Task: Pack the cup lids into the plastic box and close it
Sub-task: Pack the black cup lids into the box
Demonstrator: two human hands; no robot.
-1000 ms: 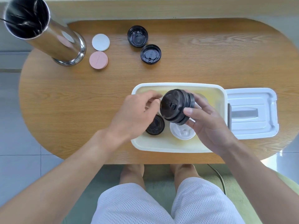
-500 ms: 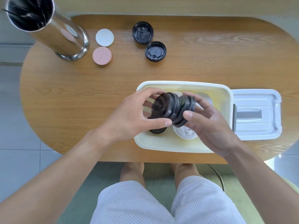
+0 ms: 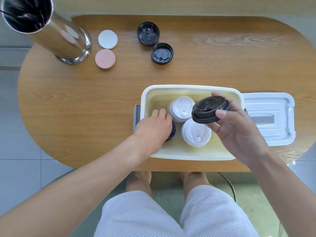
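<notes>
A white plastic box stands open on the wooden table. Inside it lie two white cup lids and black lids at its left end. My left hand reaches into the box and covers those black lids; its fingertips are hidden, so I cannot see whether it grips them. My right hand holds a black lid tilted above the box's right half, thumb on its rim. Two more black lids lie at the table's far side. The box's white cover lies to the right.
A tall steel cylinder stands at the far left. Beside it lie a white disc and a pink disc. The table's front edge runs just below the box, with my knees under it.
The black stack held between both hands has split. My left hand went down into the box's left end with part of it; my right hand drew back right holding a black lid.
</notes>
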